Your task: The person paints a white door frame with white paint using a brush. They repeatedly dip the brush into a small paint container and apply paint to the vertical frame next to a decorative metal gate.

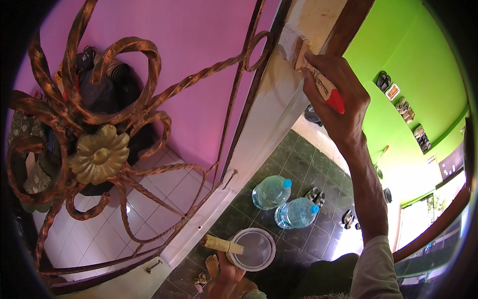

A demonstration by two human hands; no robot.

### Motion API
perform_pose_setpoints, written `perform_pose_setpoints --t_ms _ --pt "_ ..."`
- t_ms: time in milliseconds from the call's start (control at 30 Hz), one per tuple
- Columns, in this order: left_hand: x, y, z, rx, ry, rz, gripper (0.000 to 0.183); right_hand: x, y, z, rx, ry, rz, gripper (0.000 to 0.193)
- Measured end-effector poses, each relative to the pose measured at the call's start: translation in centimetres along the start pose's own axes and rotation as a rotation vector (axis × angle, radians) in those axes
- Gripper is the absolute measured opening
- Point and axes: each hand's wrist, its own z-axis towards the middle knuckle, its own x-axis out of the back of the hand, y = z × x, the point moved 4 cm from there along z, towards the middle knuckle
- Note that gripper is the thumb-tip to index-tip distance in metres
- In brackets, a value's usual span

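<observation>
In the head view, the only one we have, we see the right grip [343, 84] clasped round the handle of a paintbrush [324, 87], raised high against the diagonal frame [259, 122], the brush's head appearing to meet the wood at a whitish patch. Lower down, the left grip [232, 269] grasps a round pot [273, 252] at its near side, though part of its hold is hidden beneath; a pale wooden piece [217, 243] lies over the pot's rim, and we cannot tell whether the fingers also pin it. The frame is white along its lower stretch and tan-brown near the top, so we judge the step in hand to be brushing a pale coat onto that upper part. As we read it, the next move calls for a steady stroke along the wood, with the brush kept clear of the metal grille [186, 82] close on the left, and the pot held level so that nothing spills. Below, we note two clear bottles [271, 192] with blue caps standing on the dark tiled floor [239, 214], well apart from the brush.
</observation>
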Motion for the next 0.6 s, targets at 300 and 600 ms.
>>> perform_pose_setpoints --t_ms 300,600 --pt "-0.2 0.1 0.2 0.002 -0.029 -0.03 0.074 0.5 1.0 0.9 0.025 0.048 0.008 0.029" --pt "-0.8 0.3 0.4 -0.002 -0.001 0.021 0.076 1.2 1.0 2.9 0.092 0.095 -0.047 0.025"
